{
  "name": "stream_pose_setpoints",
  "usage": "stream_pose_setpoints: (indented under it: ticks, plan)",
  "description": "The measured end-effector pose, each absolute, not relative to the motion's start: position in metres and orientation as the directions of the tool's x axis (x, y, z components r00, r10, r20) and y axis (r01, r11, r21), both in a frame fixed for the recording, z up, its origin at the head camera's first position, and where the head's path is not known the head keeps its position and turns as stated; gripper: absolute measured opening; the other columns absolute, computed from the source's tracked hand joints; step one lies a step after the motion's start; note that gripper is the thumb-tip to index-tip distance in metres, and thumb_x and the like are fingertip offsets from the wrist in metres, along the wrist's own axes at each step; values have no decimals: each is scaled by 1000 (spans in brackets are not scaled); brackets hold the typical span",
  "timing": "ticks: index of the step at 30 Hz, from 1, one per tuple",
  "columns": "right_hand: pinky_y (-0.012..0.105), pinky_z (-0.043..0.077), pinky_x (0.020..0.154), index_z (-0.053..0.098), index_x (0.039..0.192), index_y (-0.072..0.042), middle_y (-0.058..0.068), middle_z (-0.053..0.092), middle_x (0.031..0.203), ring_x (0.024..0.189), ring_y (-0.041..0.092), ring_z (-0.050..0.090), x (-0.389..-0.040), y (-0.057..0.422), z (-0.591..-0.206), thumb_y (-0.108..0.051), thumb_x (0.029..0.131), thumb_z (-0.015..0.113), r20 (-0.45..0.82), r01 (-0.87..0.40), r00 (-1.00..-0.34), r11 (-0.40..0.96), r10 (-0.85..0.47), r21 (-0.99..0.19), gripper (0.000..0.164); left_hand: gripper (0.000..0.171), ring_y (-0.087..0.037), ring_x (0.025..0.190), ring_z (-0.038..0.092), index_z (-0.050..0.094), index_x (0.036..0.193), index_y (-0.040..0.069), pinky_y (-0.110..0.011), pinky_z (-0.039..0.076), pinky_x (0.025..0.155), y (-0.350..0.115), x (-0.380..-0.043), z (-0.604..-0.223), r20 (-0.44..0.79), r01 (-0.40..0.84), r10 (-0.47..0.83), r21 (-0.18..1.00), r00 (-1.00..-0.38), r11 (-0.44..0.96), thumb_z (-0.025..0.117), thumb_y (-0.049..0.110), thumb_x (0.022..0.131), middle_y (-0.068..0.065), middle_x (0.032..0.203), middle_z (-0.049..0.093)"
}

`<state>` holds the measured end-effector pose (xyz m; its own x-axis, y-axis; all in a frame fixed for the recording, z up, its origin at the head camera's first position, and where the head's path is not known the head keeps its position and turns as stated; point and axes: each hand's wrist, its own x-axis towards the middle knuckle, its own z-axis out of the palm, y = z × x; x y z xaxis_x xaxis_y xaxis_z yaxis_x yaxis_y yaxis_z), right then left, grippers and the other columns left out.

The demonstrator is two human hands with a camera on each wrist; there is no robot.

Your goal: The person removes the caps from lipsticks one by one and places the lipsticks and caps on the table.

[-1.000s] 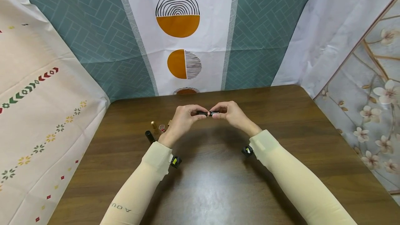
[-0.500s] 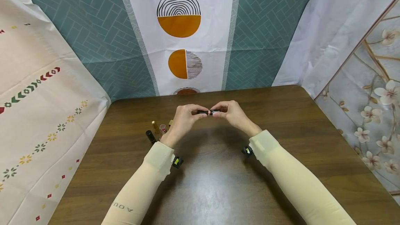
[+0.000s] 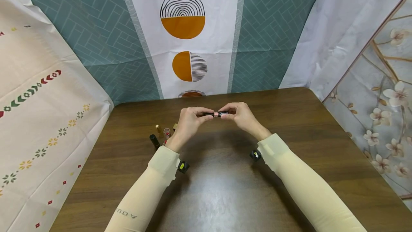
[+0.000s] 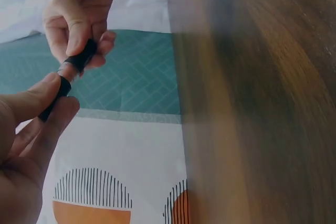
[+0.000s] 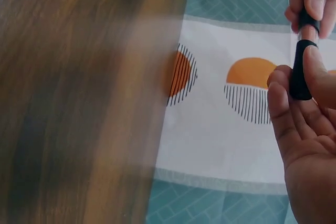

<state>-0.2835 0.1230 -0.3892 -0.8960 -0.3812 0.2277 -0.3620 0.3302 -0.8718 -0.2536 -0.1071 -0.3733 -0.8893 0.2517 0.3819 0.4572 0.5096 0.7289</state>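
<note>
Both hands hold a slim black lipstick (image 3: 216,114) lengthwise between them, raised over the far part of the table. The left hand (image 3: 188,124) pinches one black end between thumb and fingers. My right hand (image 3: 242,118) pinches the other black end, its thumb lying along the casing. Between the two black parts a shiny pinkish band shows, also seen in the left wrist view on the lipstick (image 4: 67,71). In the right wrist view the longer black part of the lipstick (image 5: 300,77) lies over the right fingers, and its other end is partly covered by the left fingertips.
Left of the left forearm, on the brown table (image 3: 219,174), stand a black-capped tube (image 3: 154,140), a small gold-topped container (image 3: 158,129) and a clear and red container (image 3: 167,133). A gold item (image 3: 175,126) is partly hidden behind the left hand. A patterned curtain (image 3: 206,46) hangs behind the table.
The right hand has shifted slightly right and away, and more of the pinkish band shows between the two black parts. The left hand stays nearly in place.
</note>
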Motion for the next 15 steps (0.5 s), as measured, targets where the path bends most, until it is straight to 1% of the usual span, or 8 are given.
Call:
stream_pose_setpoints:
  ticks: [1,6,9,12,13,15]
  plan:
    - [43,59,83,80,109,-3,11,77,104,88,22,71,-284,125,-389,-8,92,79,231,-360,-901,336,-368,-870,18,19,-12,71,68,83,108,11,-25,45,57,-109,-254,-372,382,448,235,731,-894,515,83,15,90,-3,96,80]
    - [36,55,78,78,111,1,17,75,107,87,23,67,-290,137,-392,-5,91,80,225,-331,-922,339,-315,-881,20,21,-14,71,69,83,109,13,-26,43,56,-120,-257,-368,386,408,158,743,-909,531,84,18,88,-4,93,80]
    - [33,55,78,77,113,1,17,74,108,88,23,66,-291,140,-394,-7,93,78,224,-328,-922,329,-317,-886,22,21,-15,72,70,83,109,12,-26,46,57,-122,-258,-367,402,420,156,740,-902,526,84,17,88,-3,94,80]
    - [32,54,79,75,115,1,16,74,109,90,24,67,-291,138,-395,-8,95,77,239,-349,-912,323,-334,-880,22,22,-16,83,75,82,111,10,-27,57,68,-120,-258,-368,410,444,184,743,-893,500,83,13,90,-5,100,79]
    - [34,54,80,75,115,0,15,74,109,90,23,68,-291,138,-395,-8,95,76,244,-356,-909,324,-339,-876,21,22,-17,86,76,82,112,9,-29,59,72,-119,-258,-368,410,450,194,744,-891,493,82,12,90,-6,102,79]
    - [40,56,84,73,115,1,17,74,107,90,23,68,-290,136,-397,-7,97,74,254,-370,-901,316,-353,-873,20,22,-19,91,76,81,113,8,-32,61,78,-117,-257,-369,411,459,209,742,-887,488,81,11,91,-6,106,78]
